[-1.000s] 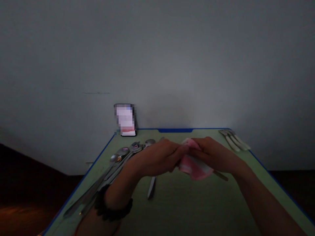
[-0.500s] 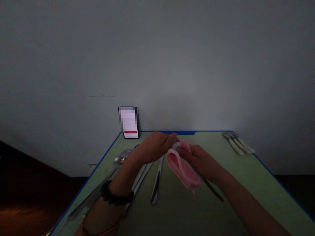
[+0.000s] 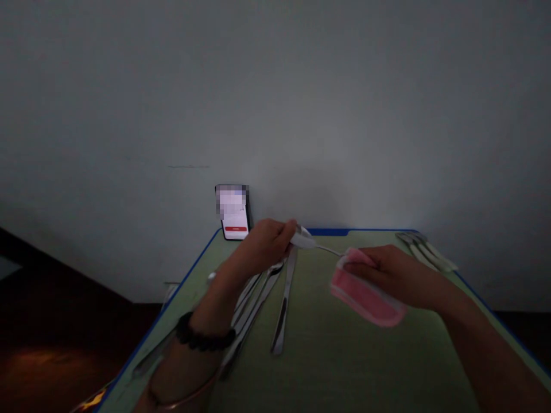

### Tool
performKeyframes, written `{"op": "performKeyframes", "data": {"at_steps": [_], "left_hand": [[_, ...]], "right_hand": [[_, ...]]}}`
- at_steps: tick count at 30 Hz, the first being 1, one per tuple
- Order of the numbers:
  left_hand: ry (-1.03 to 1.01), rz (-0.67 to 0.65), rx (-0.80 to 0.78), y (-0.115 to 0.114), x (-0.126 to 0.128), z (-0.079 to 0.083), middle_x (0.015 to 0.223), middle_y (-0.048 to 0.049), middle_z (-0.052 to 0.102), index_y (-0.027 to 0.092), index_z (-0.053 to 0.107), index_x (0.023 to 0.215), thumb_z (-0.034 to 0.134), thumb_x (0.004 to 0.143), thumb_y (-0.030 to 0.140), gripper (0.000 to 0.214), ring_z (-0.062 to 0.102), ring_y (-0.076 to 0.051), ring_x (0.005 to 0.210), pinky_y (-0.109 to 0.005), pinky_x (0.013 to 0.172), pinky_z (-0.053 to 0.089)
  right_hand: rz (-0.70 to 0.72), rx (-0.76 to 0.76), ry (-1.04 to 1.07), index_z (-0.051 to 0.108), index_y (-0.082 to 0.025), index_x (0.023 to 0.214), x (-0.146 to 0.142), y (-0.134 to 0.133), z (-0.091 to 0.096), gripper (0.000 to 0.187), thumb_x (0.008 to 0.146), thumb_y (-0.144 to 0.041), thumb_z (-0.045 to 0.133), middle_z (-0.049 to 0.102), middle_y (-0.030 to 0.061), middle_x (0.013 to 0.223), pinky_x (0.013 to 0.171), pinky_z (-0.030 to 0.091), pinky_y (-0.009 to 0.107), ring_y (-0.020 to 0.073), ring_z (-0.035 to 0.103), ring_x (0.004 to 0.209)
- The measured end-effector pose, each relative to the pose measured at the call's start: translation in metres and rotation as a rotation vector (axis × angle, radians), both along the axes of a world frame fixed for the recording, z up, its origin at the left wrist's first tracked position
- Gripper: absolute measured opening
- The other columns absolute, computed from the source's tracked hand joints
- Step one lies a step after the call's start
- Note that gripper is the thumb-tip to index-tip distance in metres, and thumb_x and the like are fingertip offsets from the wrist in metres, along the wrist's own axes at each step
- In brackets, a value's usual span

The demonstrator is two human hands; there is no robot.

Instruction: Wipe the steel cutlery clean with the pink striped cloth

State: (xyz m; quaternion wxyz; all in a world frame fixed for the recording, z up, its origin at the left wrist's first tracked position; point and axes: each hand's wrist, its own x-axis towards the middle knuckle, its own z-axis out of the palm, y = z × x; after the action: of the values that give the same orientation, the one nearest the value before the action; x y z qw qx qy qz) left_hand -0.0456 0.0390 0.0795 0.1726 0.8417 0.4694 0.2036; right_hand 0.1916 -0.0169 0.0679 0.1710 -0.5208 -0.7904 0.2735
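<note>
My left hand is closed around the bowl end of a metal spoon, held above the table. From there the spoon's thin neck runs right into a folded pink cloth with pale edges. My right hand pinches this cloth around the spoon's handle, hiding the handle's far part. Below the hands, a table knife lies on the green table. Several more pieces of metal cutlery lie beside it, partly covered by my left forearm.
A phone with a lit screen leans against the wall at the table's back left. Several pale-handled forks lie at the back right. The green table has a blue edge.
My right hand and the cloth have moved right along the spoon, away from my left hand, baring its neck. The view has shifted slightly.
</note>
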Motion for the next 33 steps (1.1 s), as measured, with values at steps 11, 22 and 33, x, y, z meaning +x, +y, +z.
{"op": "performKeyframes", "data": {"at_steps": [11,22,33], "left_hand": [[0.129,-0.43,0.021,-0.024,0.027,0.002,0.06,0.0019,0.054,0.015,0.052,0.069,0.028,0.092,0.021,0.033,0.048,-0.008,0.053,-0.02,0.054,0.035],[-0.012,-0.353,-0.135,-0.022,0.019,0.011,0.055,0.004,0.048,0.016,0.047,0.065,0.022,0.094,0.031,0.041,0.044,-0.008,0.05,-0.019,0.05,0.034],[-0.004,-0.414,-0.214,-0.026,0.017,0.014,0.061,0.0028,0.051,0.015,0.054,0.072,0.03,0.093,0.038,0.039,0.045,-0.008,0.055,-0.019,0.052,0.035]], "right_hand": [[-0.15,0.05,0.253,0.06,-0.018,0.095,-0.009,0.002,-0.005,0.05,0.09,-0.052,0.024,0.063,0.0071,0.086,0.069,0.043,0.029,0.0184,0.057,0.076],[0.031,0.088,0.233,0.059,-0.017,0.091,-0.031,0.001,-0.007,0.038,0.091,-0.044,0.033,0.064,0.0042,0.084,0.068,0.041,0.028,0.0164,0.056,0.074],[0.027,0.155,0.185,0.055,-0.017,0.075,-0.031,-0.002,-0.007,0.034,0.089,-0.043,0.038,0.057,-0.0002,0.067,0.055,0.031,0.023,0.0109,0.047,0.059]]}}
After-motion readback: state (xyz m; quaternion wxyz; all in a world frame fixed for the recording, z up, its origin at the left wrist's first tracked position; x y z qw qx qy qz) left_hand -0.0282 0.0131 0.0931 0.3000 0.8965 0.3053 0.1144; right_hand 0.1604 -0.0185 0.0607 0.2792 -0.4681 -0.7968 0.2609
